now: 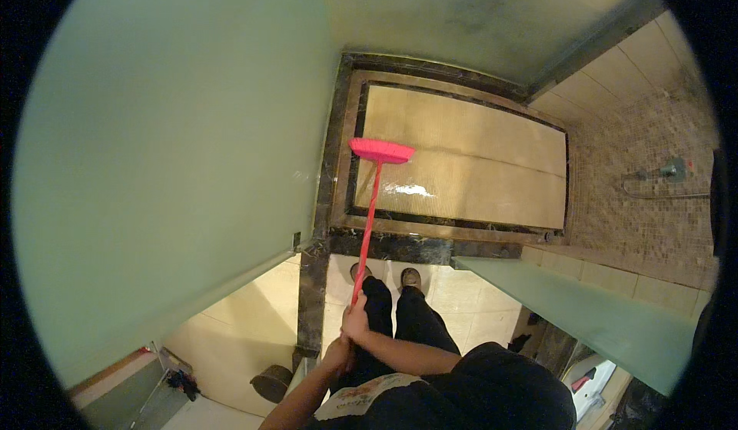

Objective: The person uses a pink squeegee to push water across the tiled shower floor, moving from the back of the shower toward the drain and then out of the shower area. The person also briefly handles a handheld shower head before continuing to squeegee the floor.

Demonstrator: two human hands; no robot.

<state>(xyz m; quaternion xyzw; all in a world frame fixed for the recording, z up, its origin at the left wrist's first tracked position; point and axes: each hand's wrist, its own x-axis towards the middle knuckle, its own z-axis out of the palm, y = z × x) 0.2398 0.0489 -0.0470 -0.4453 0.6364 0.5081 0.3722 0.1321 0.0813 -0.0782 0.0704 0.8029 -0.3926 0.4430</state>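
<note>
A pink broom (381, 152) with a long red handle (368, 228) reaches away from me over the shower floor (490, 141). Its head lies near the left end of that floor, across part of the dark border. My right hand (356, 318) grips the handle in front of my legs. Just below it, nearer my body, my left hand (339, 352) is closed around the handle's end, which is mostly hidden by the fingers. A wet patch (412, 190) shines on the ribbed beige tiles beside the handle.
Frosted glass panels (173, 141) rise at the left and far side. A glass door (588, 309) stands at right. A dark stone threshold (392, 246) crosses before my shoes (411, 278). A shower mixer (671, 170) juts from the mosaic wall; a bucket (271, 383) sits lower left.
</note>
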